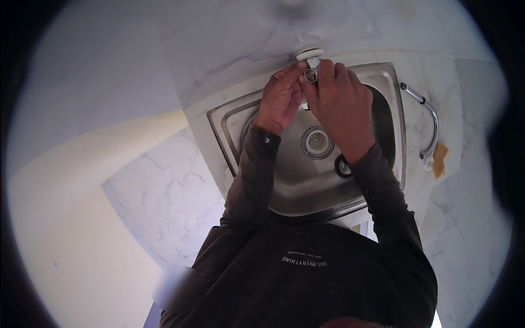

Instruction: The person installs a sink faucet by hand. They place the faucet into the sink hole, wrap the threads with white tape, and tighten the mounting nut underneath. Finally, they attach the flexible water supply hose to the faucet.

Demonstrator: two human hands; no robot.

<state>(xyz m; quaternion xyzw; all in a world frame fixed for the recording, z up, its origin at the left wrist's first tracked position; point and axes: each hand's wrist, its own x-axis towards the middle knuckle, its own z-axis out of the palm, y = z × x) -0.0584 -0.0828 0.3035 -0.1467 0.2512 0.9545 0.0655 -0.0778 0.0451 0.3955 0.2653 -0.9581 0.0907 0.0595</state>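
Over the far edge of the steel sink, a chrome tap body point(311, 75) with an open round top projects from a white wall flange point(310, 53). My left hand point(281, 97) has its fingers closed against the tap's left side. On the other side my right hand point(344, 101) grips the tap, its fingers curled around and its thumb low beside the round opening. Both hands partly hide the tap body. A small shiny piece point(305, 104) shows just below it, between the hands; its kind is unclear.
The steel sink point(298, 205) holds a strainer drain point(317, 142) and a round black-rimmed plug point(344, 166). On the marble counter at right lie a curved chrome spout point(436, 123) and an orange-brown scrap point(441, 160). A marble-patterned wall point(235, 44) rises behind.
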